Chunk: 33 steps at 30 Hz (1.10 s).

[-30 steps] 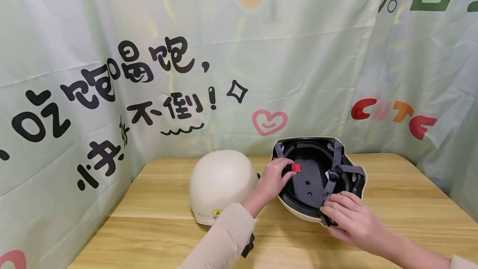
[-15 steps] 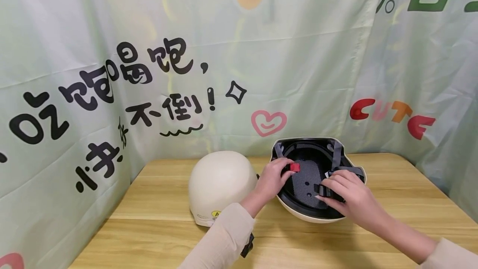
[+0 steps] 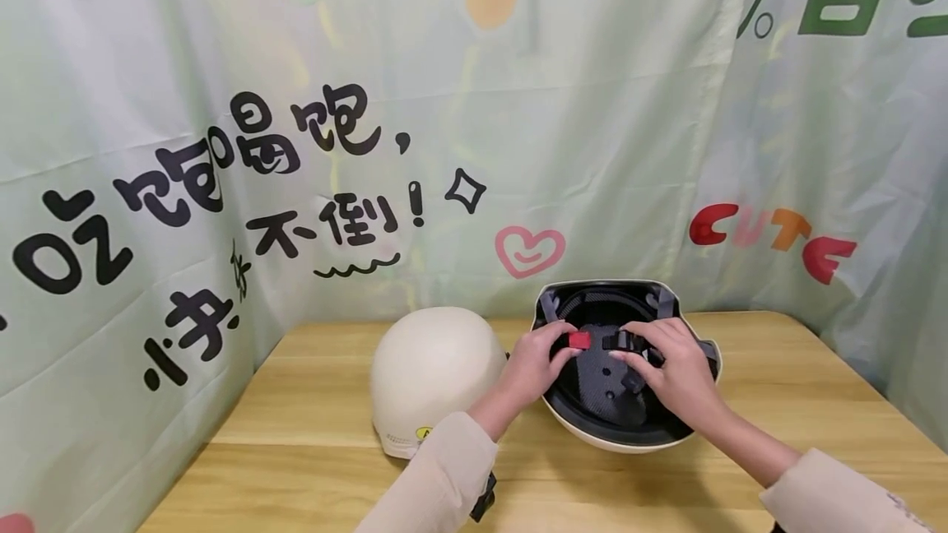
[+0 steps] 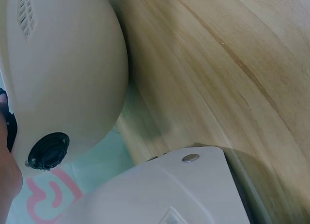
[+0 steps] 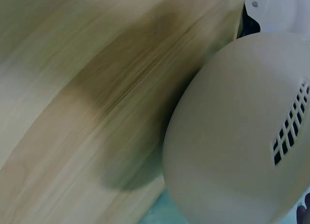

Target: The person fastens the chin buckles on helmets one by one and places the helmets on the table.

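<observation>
An upturned cream helmet [image 3: 622, 441] lies on the table with its black lining facing up. My left hand [image 3: 532, 364] pinches a red buckle piece [image 3: 580, 340] on a strap over the helmet's left side. From the right, my right hand [image 3: 677, 368] pinches a black buckle piece [image 3: 620, 342] between thumb and fingers. The two buckle pieces face each other across a small gap. In the left wrist view the helmet shell [image 4: 72, 69] shows, with part of my left hand [image 4: 8, 175] at the edge. The shell [image 5: 227, 132] fills much of the right wrist view.
A second cream helmet [image 3: 437, 373] stands dome up to the left, partly behind my left forearm. A black strap end [image 3: 484, 498] lies below it. The wooden table [image 3: 296, 434] meets a printed cloth backdrop [image 3: 592, 146] behind the helmets.
My right hand has moved from the helmet's near right rim up and left over the opening, bringing the black buckle piece close to the red one. My left hand stays nearly still.
</observation>
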{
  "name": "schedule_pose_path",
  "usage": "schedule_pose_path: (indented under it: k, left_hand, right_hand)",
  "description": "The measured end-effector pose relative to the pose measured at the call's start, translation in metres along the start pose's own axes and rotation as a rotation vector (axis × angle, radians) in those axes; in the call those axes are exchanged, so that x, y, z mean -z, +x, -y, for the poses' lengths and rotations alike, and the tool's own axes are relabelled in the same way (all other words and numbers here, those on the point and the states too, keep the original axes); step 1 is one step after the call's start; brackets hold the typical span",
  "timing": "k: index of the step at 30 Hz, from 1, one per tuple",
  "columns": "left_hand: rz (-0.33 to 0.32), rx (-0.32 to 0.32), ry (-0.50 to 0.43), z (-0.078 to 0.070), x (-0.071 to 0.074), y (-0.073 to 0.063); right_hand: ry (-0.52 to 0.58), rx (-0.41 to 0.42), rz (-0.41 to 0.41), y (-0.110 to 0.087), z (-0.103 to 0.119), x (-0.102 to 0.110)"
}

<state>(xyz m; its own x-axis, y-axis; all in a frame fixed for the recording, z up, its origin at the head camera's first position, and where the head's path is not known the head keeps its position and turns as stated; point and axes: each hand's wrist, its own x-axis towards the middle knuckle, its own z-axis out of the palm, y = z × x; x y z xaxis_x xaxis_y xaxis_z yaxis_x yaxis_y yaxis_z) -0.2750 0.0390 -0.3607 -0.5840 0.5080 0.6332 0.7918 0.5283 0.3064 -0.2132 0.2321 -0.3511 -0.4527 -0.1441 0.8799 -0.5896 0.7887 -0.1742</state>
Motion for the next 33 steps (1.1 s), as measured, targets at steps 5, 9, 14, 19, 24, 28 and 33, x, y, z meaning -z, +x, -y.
schedule_pose_path:
  k: [5,9,14,19,24,28,33]
  left_hand:
    - [-0.002,0.020,0.012,-0.001,-0.001,-0.002]
    - [0.007,0.036,-0.004,-0.004,0.000,-0.001]
    - [-0.005,0.047,-0.041,-0.004,-0.001,0.001]
    - [-0.025,0.057,-0.076,-0.005,0.000,0.003]
    - [-0.020,0.062,-0.078,-0.003,0.000,0.001]
    - [-0.016,0.046,-0.071,-0.001,-0.001,0.000]
    - [-0.008,-0.006,-0.021,-0.001,-0.001,0.002]
  right_hand:
    - [0.002,-0.102,0.003,0.000,0.000,-0.009]
    - [0.014,-0.171,0.010,0.001,0.002,-0.013]
    - [0.029,-0.210,-0.005,0.001,0.004,-0.016]
    - [0.033,-0.249,-0.014,0.002,0.004,-0.020]
    - [0.051,-0.298,0.059,0.001,0.002,-0.020]
    - [0.031,-0.267,0.122,0.002,-0.001,-0.018]
    - [-0.008,-0.197,0.177,0.003,-0.004,-0.015]
